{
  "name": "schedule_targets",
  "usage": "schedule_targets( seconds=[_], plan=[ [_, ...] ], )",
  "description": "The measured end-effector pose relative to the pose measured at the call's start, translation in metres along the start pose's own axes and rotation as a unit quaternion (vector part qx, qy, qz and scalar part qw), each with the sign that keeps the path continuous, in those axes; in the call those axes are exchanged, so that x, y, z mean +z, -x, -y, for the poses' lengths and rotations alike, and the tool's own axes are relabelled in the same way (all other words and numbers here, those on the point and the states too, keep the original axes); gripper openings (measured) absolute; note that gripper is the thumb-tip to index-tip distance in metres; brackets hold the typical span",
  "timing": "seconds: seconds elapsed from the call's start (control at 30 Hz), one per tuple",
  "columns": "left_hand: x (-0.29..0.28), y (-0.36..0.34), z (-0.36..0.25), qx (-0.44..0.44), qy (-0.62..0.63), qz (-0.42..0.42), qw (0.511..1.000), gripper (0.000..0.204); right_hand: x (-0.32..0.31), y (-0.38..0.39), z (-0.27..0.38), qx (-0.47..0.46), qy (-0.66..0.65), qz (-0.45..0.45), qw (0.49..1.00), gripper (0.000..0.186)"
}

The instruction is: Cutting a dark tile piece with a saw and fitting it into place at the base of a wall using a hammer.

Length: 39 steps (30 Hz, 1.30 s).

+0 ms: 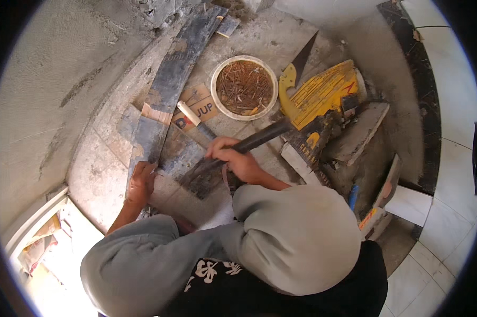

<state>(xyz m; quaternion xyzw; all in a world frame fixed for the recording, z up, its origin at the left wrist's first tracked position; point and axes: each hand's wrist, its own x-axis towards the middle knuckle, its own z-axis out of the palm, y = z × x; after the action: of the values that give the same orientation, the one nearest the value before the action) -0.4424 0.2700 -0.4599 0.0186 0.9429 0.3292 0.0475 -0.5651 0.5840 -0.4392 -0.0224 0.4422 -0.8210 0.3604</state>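
Observation:
A long, dark, worn wooden plank (177, 63) slants across the floor toward me. At its near end my left hand (140, 184) is closed on the plank's edge, and anything small between the fingertips is hidden. My right hand (233, 157) is closed around a long dark bar (267, 134), whose lower left end is blurred over a dark board piece (183, 150). A tool handle with a pale end (188, 112) reaches up to that hand's fingers; its other end is hidden. Beyond my hands stands a round white bucket (213, 87) filled with rusty nails (246, 87).
A handsaw with a yellow handle (287, 84) leans by a yellow bag (328, 90) at the right. Nearby are a broken slab (363, 129), a trowel-like blade (389, 182) and a blue object (353, 196). Printed cardboard (201, 100) lies beside the bucket. A rough wall (43, 111) borders the left.

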Motion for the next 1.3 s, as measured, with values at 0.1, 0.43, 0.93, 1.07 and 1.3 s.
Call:
schedule_targets(
  seconds=[0.1,0.43,0.93,1.07,1.3],
  plan=[
    [0.006,0.01,0.015,-0.003,0.006,0.002,1.0,0.033,-0.032,0.027,-0.004,0.136,0.034,-0.083,0.987,0.014],
    [-0.033,-0.015,0.019,0.159,-0.063,0.166,0.971,0.033,-0.045,0.05,-0.023,0.061,0.06,0.056,0.995,0.025],
    [-0.017,-0.164,-0.111,-0.039,0.205,0.039,0.977,0.047,-0.013,0.032,-0.019,0.081,0.29,0.217,0.929,0.018],
    [-0.026,-0.092,-0.016,-0.096,-0.101,-0.073,0.988,0.071,0.002,0.024,-0.017,0.234,0.171,0.144,0.946,0.017],
    [-0.011,0.017,0.018,-0.377,-0.087,-0.039,0.921,0.08,-0.017,0.021,-0.042,0.186,-0.013,0.076,0.98,0.03]
  ],
)
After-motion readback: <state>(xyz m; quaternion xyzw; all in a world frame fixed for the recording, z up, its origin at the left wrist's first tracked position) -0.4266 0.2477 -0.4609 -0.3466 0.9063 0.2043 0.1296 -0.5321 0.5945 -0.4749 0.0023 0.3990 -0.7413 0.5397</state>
